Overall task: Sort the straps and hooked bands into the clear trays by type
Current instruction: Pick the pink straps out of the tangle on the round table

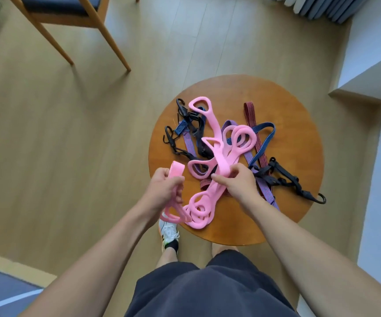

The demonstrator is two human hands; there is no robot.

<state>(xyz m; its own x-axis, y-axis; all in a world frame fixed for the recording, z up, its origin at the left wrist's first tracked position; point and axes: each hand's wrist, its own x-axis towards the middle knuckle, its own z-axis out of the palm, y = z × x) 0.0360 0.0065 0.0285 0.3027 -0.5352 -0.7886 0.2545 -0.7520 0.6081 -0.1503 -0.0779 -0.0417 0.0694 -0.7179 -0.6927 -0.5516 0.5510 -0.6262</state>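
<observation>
Where the view begins, nearest the camera, dark shorts (207, 289) and one white shoe (168, 232) stand on the pale wood floor (59, 145), close to the near edge of a round wooden surface (299, 124).

Left hand (164, 186): clenched around a single pink strap (176, 168), held off the left edge of the surface, above the floor. The strap's folded end rises above the fist; its looped ends hang below the hand.

Right hand (235, 181): over the near part of the surface, thumb and fingers pinching a bundle of pink straps (214, 124) about their middle. Near loops of the bundle overhang the near edge of the surface; far loops fan out on top of the pile.

Hooked bands, tangled beneath and around the pink bundle, all lying on the surface:
- purple band (267, 191), running out from under the right hand towards the near right;
- blue band (265, 126), curved, right of centre;
- dark red striped band (250, 113), reaching towards the far side;
- black hooks, left cluster (180, 106), on the far left of the pile;
- black hooks, right cluster (285, 177), with one hook near the right edge.

Farthest, upper left: wooden chair (70, 19) with a dark seat, standing on the floor well apart from the surface.
</observation>
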